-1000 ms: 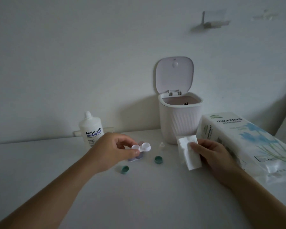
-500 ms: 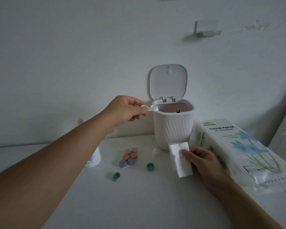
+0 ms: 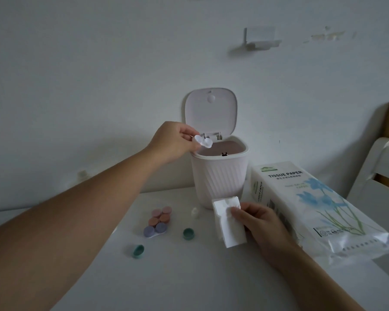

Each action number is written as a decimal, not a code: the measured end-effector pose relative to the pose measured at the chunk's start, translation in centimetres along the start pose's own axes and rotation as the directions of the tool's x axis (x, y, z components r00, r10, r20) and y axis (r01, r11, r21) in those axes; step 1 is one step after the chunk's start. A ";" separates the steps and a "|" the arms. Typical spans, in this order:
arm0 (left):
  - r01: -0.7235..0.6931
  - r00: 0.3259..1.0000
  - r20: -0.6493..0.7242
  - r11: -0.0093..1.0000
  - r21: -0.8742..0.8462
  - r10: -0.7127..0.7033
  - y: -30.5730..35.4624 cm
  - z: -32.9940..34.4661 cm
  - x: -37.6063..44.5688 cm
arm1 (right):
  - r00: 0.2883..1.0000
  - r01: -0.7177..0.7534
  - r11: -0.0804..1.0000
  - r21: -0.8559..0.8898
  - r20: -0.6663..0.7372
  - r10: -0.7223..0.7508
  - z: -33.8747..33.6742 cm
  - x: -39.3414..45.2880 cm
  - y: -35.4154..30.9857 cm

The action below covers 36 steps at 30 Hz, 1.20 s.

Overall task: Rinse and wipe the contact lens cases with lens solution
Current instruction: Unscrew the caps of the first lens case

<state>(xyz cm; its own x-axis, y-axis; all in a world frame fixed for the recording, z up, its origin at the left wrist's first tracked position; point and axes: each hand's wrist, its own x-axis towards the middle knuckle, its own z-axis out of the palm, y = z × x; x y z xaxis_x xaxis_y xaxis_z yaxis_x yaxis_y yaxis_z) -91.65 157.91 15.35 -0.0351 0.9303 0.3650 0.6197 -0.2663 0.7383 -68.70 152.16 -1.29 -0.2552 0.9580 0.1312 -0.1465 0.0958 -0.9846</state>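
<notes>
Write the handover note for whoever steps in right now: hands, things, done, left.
Left hand pinches the open white lens case, tilted over the open bin.
Right hand holds a folded tissue on the table.
Three capped cases lie by the left forearm; two green caps lie loose.
Done: white case uncapped.
Left: wipe it, recap it, then do the capped cases.

We see bare table (image 3: 189, 277) near front, open for hands. Bin (image 3: 219, 176) and tissue pack (image 3: 312, 209) block back right; cases (image 3: 158, 221) and two caps (image 3: 188, 233) dot middle.
</notes>
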 end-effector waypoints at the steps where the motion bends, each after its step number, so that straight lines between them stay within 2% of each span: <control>1: -0.098 0.995 -0.003 0.989 0.112 0.099 0.1 0.0 0.2 | 1.000 -0.002 1.000 0.001 -0.003 0.002 0.0 0.0 0.0; 4: -0.365 0.930 0.106 0.856 0.366 0.351 0.4 0.1 0.7 | 1.000 -0.008 1.000 -0.006 -0.004 0.008 0.1 0.1 -0.1; 7: -0.592 0.802 0.305 0.607 0.530 0.514 0.6 0.0 1.3 | 1.000 -0.010 1.000 -0.012 -0.008 0.010 0.0 0.0 -0.1; 9: -0.681 0.716 0.419 0.423 0.598 0.559 0.8 -0.1 1.7 | 1.000 -0.005 1.000 -0.025 -0.006 0.005 0.0 0.1 -0.2; 12: -0.703 0.674 0.523 0.235 0.671 0.521 1.4 -0.2 2.1 | 1.000 -0.006 1.000 -0.016 -0.006 0.006 0.1 0.1 -0.3; 18: -0.741 0.605 0.572 0.130 0.658 0.554 1.9 -0.5 1.8 | 1.000 -0.001 1.000 0.005 -0.010 0.002 0.2 -0.1 -0.7; 22: -0.758 0.473 0.578 -0.027 0.652 0.665 2.3 -0.6 1.2 | 1.000 -0.009 1.000 0.012 -0.016 0.010 0.2 -0.1 -0.7; 24: -0.755 0.428 0.591 -0.088 0.649 0.684 2.3 -0.7 1.1 | 1.000 -0.010 1.000 0.009 -0.007 0.010 0.2 -0.1 -0.7; 30: -0.754 0.397 0.652 -0.175 0.633 0.646 2.5 -0.9 0.9 | 1.000 -0.023 1.000 -0.003 0.006 0.023 0.2 -0.1 -0.8; 33: -0.742 0.403 0.696 -0.233 0.629 0.594 2.6 -0.6 0.8 | 1.000 -0.025 0.999 -0.019 0.006 0.025 0.1 -0.1 -0.7; 36: -0.738 0.416 0.709 -0.244 0.629 0.569 2.6 -0.5 0.8 | 0.999 -0.036 0.999 -0.017 0.005 0.036 0.1 -0.1 -0.6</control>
<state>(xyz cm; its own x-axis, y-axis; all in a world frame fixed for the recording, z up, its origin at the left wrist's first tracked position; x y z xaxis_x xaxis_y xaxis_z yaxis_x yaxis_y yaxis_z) -90.50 157.82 17.86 0.8941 0.4143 0.1699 0.3680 -0.4636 -0.8060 -68.66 151.95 -0.68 -0.2651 0.9594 0.0964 -0.1208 0.0661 -0.9905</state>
